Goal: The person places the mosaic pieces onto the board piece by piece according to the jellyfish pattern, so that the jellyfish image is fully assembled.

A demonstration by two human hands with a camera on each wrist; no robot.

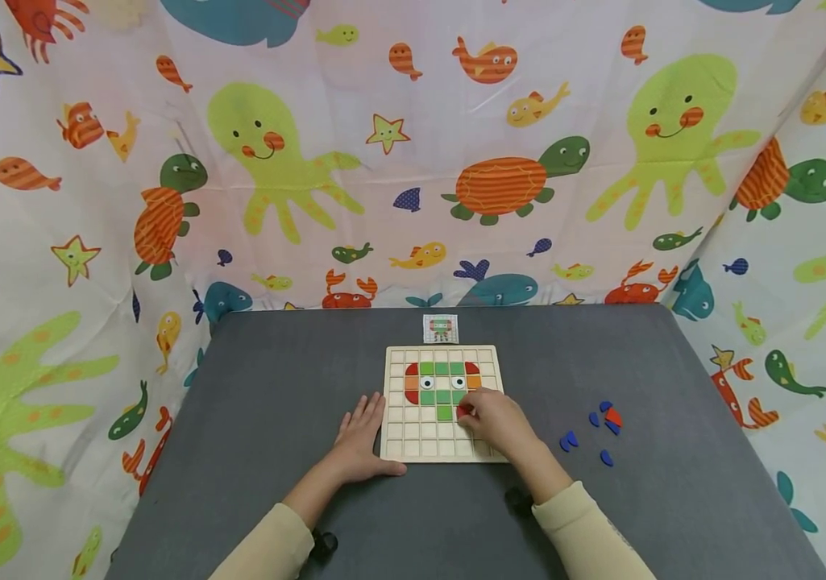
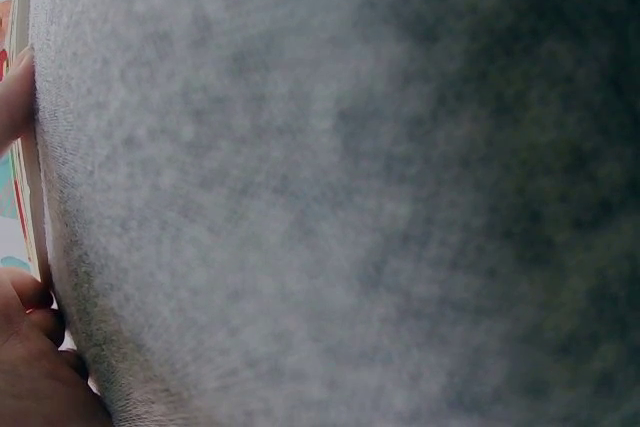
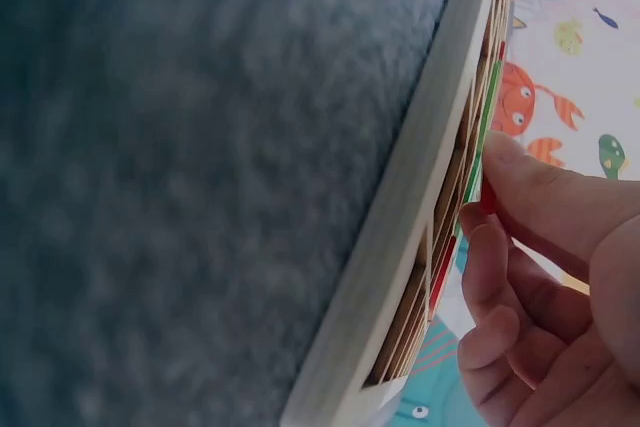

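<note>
One sea-animal-print curtain (image 1: 376,177) hangs behind the wooden grid board (image 1: 427,447) & off to both its sides. Grey table (image 1: 275,362) sits under board, reaching well past it L & R. Board lies flat, cells part filled. L hand (image 1: 360,439) is at board's L edge, fingers spread apart, thumb by its near L corner. R hand (image 1: 505,425) is over board's R part, thumb & fingertips pinched together. Picture card (image 1: 441,329) w/ printed figure: just beyond board's far edge. In board's cells: green tiles (image 1: 443,397), red & orange ones, plus 2 eye tiles (image 1: 427,383). Well off board's R side: loose blue pcs (image 1: 606,458), red one among them. Red pc (image 1: 462,412), clamped btwn R hand's thumb & fingertips, is just R of board's middle; can't tell if touching board.
</note>
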